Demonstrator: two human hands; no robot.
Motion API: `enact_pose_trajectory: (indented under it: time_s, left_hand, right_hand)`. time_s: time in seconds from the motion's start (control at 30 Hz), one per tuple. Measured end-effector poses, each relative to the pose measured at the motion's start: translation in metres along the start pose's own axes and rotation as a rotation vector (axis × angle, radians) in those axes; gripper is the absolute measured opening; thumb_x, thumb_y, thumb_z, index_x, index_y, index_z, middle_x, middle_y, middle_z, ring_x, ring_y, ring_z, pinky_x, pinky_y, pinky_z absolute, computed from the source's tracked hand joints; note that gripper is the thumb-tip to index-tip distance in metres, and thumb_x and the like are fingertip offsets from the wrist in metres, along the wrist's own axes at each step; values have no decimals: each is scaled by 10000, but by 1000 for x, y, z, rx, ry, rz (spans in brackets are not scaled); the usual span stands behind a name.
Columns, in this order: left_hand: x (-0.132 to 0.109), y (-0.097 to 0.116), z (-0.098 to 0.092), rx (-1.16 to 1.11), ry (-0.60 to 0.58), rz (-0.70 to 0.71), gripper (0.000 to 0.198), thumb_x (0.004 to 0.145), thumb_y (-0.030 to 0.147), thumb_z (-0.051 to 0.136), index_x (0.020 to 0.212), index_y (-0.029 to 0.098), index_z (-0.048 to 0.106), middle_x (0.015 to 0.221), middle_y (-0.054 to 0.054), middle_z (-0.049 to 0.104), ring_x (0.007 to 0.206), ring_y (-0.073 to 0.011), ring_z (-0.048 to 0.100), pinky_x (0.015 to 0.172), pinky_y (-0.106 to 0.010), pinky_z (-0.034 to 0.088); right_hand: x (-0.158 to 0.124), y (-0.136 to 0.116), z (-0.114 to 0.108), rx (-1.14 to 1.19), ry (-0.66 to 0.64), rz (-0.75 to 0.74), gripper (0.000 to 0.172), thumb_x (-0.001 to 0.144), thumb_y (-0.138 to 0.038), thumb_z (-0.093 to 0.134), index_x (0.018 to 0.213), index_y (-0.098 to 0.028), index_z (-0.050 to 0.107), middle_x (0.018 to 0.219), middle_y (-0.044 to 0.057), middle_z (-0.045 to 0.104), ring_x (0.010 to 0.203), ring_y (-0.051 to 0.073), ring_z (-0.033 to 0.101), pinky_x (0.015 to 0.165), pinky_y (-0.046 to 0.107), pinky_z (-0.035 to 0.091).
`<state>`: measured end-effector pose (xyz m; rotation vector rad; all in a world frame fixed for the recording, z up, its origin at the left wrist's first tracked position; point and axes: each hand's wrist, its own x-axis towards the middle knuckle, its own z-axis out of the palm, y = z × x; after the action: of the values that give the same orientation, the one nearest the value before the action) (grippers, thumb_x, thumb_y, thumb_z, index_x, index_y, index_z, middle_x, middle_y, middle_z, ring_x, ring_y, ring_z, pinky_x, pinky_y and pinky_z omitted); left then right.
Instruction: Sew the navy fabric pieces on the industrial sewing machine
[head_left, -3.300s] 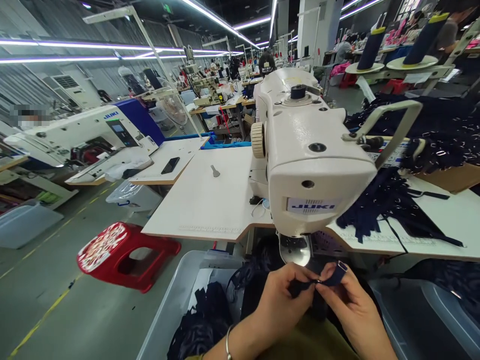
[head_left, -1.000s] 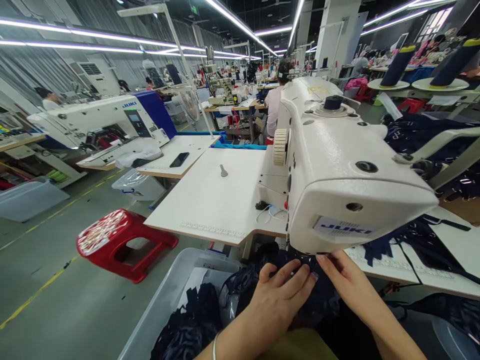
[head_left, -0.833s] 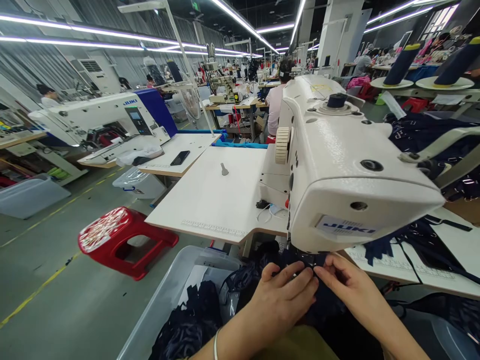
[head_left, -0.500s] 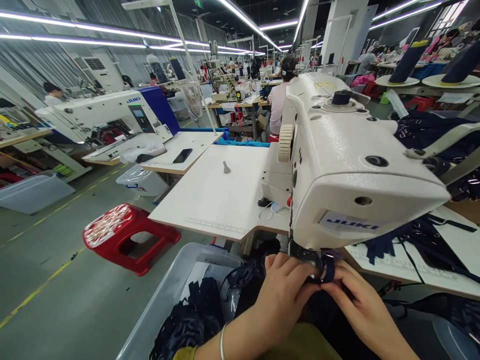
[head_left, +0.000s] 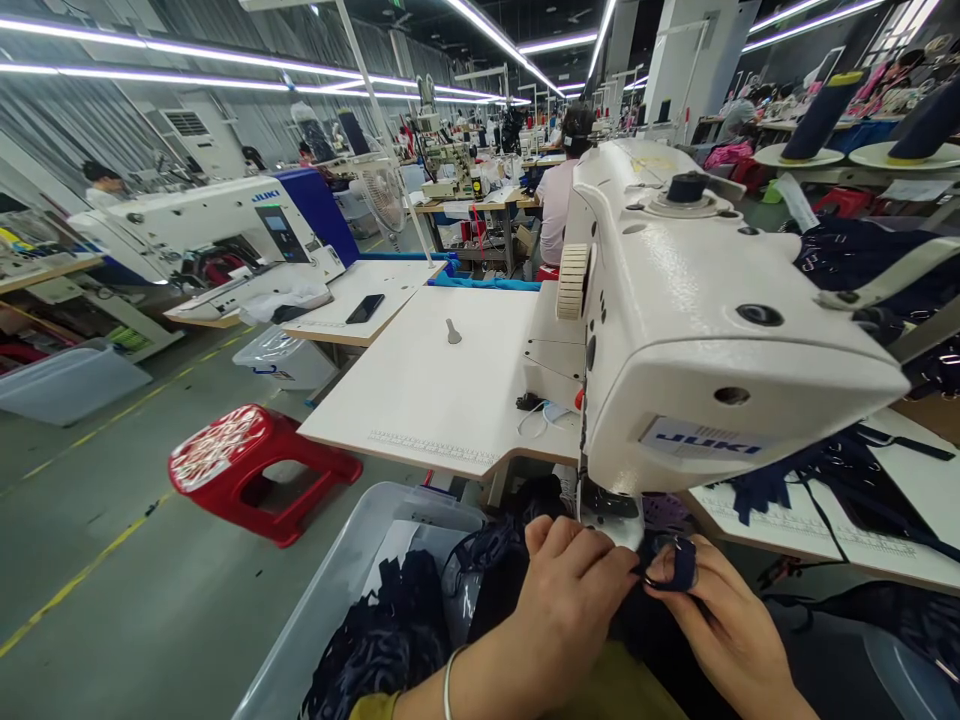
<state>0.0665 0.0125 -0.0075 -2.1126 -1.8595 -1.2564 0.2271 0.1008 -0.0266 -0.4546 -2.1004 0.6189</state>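
Just below the head of a white sewing machine point(head_left: 720, 385), both hands hold a dark navy strap point(head_left: 684, 563) with what looks like a metal buckle or ring in its loop. My left hand point(head_left: 566, 590) has its fingers closed on the strap's left end, close under the machine's needle area. Thumb and fingers of my right hand point(head_left: 731, 615) pinch the looped end. The needle and the strap's far part are hidden behind the machine head and my fingers. Below my left arm, a clear plastic bin point(head_left: 341, 570) holds many navy straps point(head_left: 397, 635).
A white worktable point(head_left: 442, 390) with a small metal piece point(head_left: 453, 332) extends to the left. Navy straps lie on the right-hand table point(head_left: 911, 470). A red stool point(head_left: 262, 475) stands on the floor at left. A person point(head_left: 559, 200) sits beyond the machine.
Both hands have shifted slightly down from the machine head, and the right one also a little right. The strap's loop has come out to the right and shows more.
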Motion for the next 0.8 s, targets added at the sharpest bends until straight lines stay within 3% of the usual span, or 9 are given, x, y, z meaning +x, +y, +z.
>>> enact_pose_trajectory:
  time_s: [0.2, 0.33, 0.47, 0.57, 0.67, 0.8]
  left_hand:
    - [0, 0, 1, -22, -11, -16, 140, 952, 209, 501, 966, 233, 639, 791, 9, 623, 754, -154, 490, 725, -342, 328]
    - [1, 1, 2, -4, -20, -52, 175, 963, 240, 485, 891, 224, 643, 774, 6, 617, 752, -154, 500, 719, -348, 347]
    - [1, 4, -2, 74, -82, -81, 180, 954, 296, 509, 848, 232, 639, 756, 12, 611, 751, -157, 524, 713, -352, 359]
    - [-1, 3, -5, 142, -65, -75, 161, 944, 341, 528, 1005, 236, 633, 918, -5, 646, 813, -163, 556, 746, -345, 379]
    - [-8, -4, -5, 223, 28, 70, 277, 933, 292, 557, 1194, 202, 576, 1135, -47, 636, 961, -163, 585, 848, -321, 396]
    - [-17, -18, 0, 311, -71, 301, 317, 924, 261, 576, 1229, 178, 569, 1164, -11, 656, 1160, -145, 533, 990, -288, 347]
  right_hand:
    - [-9, 1, 3, 75, -4, 43, 348, 806, -57, 617, 1041, -313, 633, 968, 4, 695, 849, 172, 674, 716, 267, 578]
    - [-12, -3, 7, 84, 20, 147, 263, 808, -94, 622, 965, -304, 631, 902, 2, 703, 808, 180, 678, 703, 277, 576]
    - [-12, -8, 10, 121, 33, 408, 48, 844, -278, 624, 870, -255, 656, 864, 30, 716, 775, 193, 695, 679, 254, 583]
    - [-8, -7, 10, 213, -29, 648, 215, 855, -405, 608, 969, -229, 654, 893, 50, 724, 789, 207, 702, 659, 251, 586]
    - [-3, -1, 14, 221, -43, 754, 280, 843, -448, 615, 997, -215, 643, 899, 59, 723, 827, 228, 694, 642, 270, 574]
    - [-1, 8, 25, 186, -8, 766, 268, 855, -450, 600, 971, -210, 622, 968, 75, 709, 924, 235, 665, 715, 297, 550]
